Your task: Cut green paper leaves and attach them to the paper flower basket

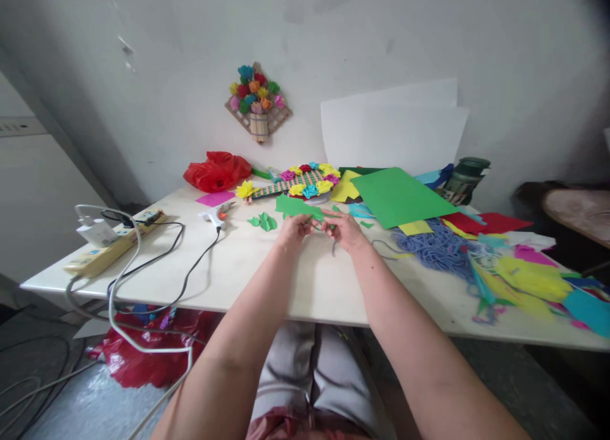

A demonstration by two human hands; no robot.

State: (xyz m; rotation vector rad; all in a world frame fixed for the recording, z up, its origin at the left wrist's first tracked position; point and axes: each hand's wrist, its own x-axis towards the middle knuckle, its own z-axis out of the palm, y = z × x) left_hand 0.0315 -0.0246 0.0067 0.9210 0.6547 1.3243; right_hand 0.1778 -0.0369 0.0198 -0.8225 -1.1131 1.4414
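Observation:
My left hand (pixel 296 230) is closed in a pinch on a piece of green paper (pixel 296 206), just above the table. Close beside it, my right hand (pixel 346 230) is also closed, its fingers pinching the right end of the green paper. The fingertips almost meet, and small details between them are too small to make out. Cut green paper leaves (pixel 264 222) lie in a small pile left of my hands. Behind them rests a woven guitar-shaped craft (pixel 281 187) trimmed with paper flowers.
A white glue gun (pixel 216 215) and a power strip (pixel 114 246) with cables occupy the left. To the right lie a green sheet (pixel 403 197), tangled blue-grey yarn (pixel 436 246) and coloured paper scraps (pixel 534 278). A red plastic bag (pixel 216 171) and dark green jar (pixel 466 180) stand farther back.

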